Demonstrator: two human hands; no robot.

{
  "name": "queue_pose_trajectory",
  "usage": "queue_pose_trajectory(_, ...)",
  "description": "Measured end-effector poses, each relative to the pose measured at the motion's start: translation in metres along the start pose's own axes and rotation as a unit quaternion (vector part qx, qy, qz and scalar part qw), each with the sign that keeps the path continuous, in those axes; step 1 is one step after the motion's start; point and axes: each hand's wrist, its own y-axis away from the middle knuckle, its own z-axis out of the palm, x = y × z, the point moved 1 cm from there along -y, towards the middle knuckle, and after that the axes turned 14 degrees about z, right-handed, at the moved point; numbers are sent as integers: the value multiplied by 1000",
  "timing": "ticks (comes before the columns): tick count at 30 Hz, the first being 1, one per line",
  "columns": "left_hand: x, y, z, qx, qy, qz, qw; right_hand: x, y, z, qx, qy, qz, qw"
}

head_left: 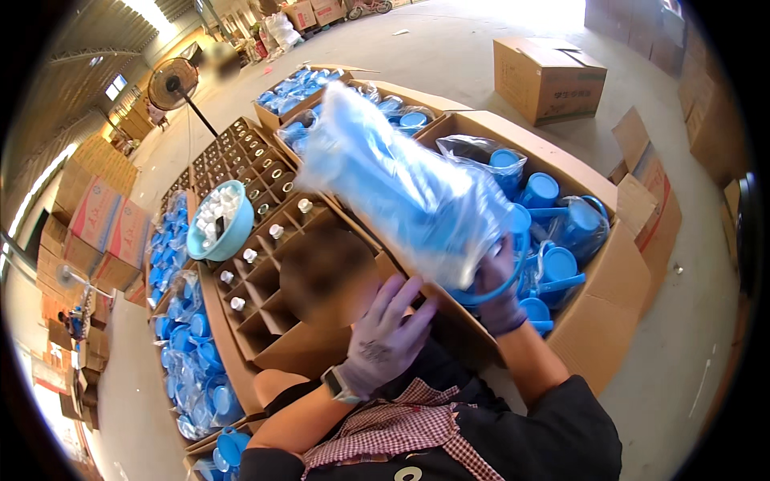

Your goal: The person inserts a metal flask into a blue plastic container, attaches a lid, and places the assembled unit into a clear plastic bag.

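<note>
My right hand [499,293], in a thin purple-grey glove, is closed on the lower end of a clear plastic bag [401,184]. Inside the bag is a long light-blue thing, smeared by motion, so its exact kind does not show. A blue strap loop hangs by that hand. My left hand [389,333], gloved alike with a watch at the wrist, has its fingers stretched apart and holds nothing visible. It is over the near edge of a divided carton [297,349], where white-capped bottles [277,231] stand in some cells. A blurred dark patch hides part of that carton.
On the right, an open carton [593,337] holds several blue-lidded containers [559,263]. A light-blue basin [241,232] of white caps sits on the dividers. More blue goods [200,361] lie left. A fan [172,83] stands behind; a closed box [549,80] rests on the floor.
</note>
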Motion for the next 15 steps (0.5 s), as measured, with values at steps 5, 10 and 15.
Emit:
queue_pose_trajectory(5,-33,115,3,-77,73,-143,984,-118,-137,-63,167,499,-416,741)
queue_pose_trajectory(10,-65,218,-4,-110,13,-323,940,-188,-239,-10,162,753,-269,578)
queue_pose_trajectory(15,-76,244,1,-93,10,-411,907,-190,-347,51,63,892,-82,440)
